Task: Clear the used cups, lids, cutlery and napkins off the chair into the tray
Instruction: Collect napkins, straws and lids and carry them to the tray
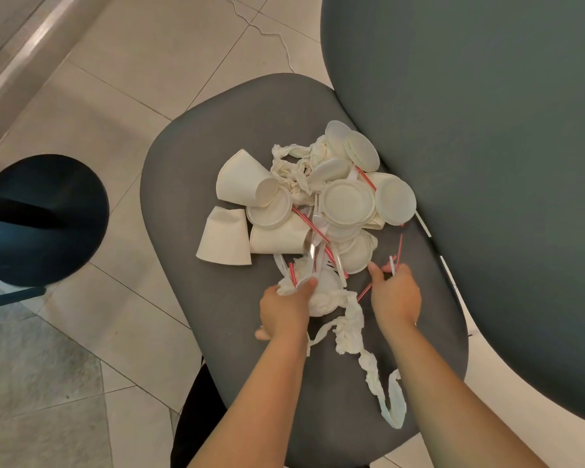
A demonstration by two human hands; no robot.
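1. A dark grey chair seat [196,184] fills the middle of the view, its grey-green backrest [487,163] rising at the right; pale floor tiles [122,79] spread beyond, and a round black pedestal base [48,217] stands on them at the left.
2. A heap of used white disposables lies on the seat, hard against the backrest.
3. Three paper cups lie on their sides at the heap's left: one upper cup [242,179], one flattened cup [224,238] below it, and a third cup [277,238] just beside that, partly under the lids.
4. Round white lids [348,202] overlap across the heap's right side, two more lids [362,151] leaning on the backrest.
5. A crumpled napkin [293,170] sits near the top of the heap; a long twisted napkin strip [352,327] trails from the near edge of the heap toward me, between my forearms.
6. My left hand [284,307] has its grip closed around a bunch of napkin [323,292], clear plastic cutlery [309,253] and red-and-white striped straws at the heap's near edge.
7. My right hand [395,293] pinches a few thin straws [399,246] in a narrow grip, just right of the heap and above the seat.
8. A thin white cord [267,32] runs across the tiles at the top.
9. No tray appears in the view.
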